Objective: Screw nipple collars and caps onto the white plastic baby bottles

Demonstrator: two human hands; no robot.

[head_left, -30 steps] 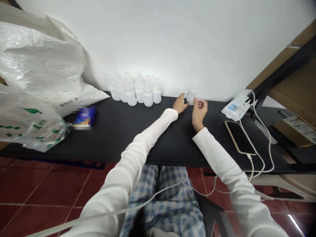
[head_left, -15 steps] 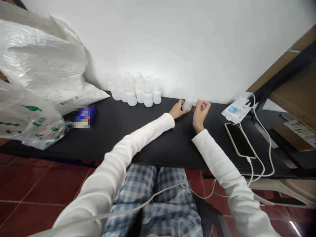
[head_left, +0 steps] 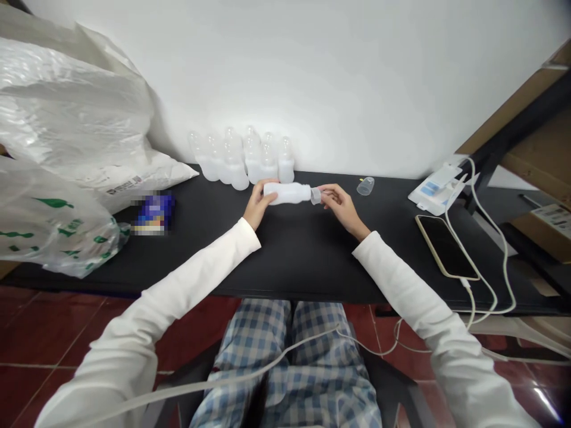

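Observation:
A white baby bottle (head_left: 291, 193) lies level just above the black table, its neck toward the right. My left hand (head_left: 261, 199) is closed around its base end. At the neck sits a clear collar (head_left: 316, 196), and the fingers of my right hand (head_left: 338, 204) are pinched at its outer end, partly hiding what lies inside. A clear domed cap (head_left: 366, 186) lies on its side at the table's back, right of my right hand. Several similar bottles with clear domed tops (head_left: 252, 154) stand grouped against the wall, left of centre.
Plastic bags (head_left: 80, 119) fill the left side, beside a blue packet (head_left: 156, 213). At right lie a phone (head_left: 447, 246) with a white cable and a white-and-blue package (head_left: 435, 189). Cardboard boxes (head_left: 542, 235) stand on the shelf beyond. The white cable also crosses my lap.
Both hands have moved left and nearer with the bottle, which now lies level between them. The clear domed cap is now visible on the table at the back right.

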